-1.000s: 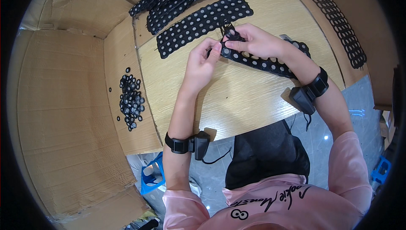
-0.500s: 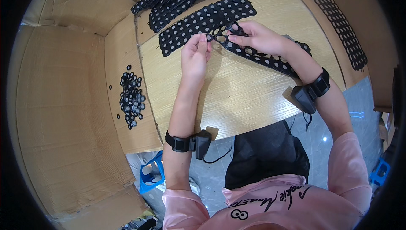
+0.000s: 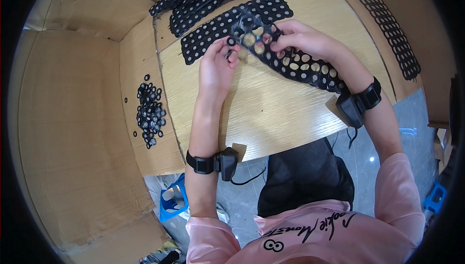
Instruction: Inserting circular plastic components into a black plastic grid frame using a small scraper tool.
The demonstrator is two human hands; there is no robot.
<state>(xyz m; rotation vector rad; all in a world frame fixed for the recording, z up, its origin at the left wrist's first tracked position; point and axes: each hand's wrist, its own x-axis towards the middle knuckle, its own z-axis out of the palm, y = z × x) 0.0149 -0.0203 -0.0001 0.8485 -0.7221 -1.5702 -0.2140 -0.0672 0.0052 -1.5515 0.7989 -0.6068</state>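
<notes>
Black ring (image 3: 231, 42) held by curled left hand (image 3: 218, 56); perforated strip (image 3: 293, 74), pinched by right hand (image 3: 302, 40), best held taut.

Tabletop (image 3: 286, 113), toward 1 o'clock: looks like wood, finely grained, rather glossy.
Perforated sheet (image 3: 301, 70), at 2 o'clock: looks like flexible plastic, slightly shining.
Small rings (image 3: 151, 113), at 9 o'clock: plastic-like, smooth by look.
Cardboard wall (image 3: 72, 118), farther at 9 o'clock: matt paper, lightly wrinkled.
Floor (image 3: 362, 167), at 4 o'clock: smooth tile, reflecting light.
Shirt (image 3: 334, 240), at 5 o'clock: soft matt cloth.
</notes>
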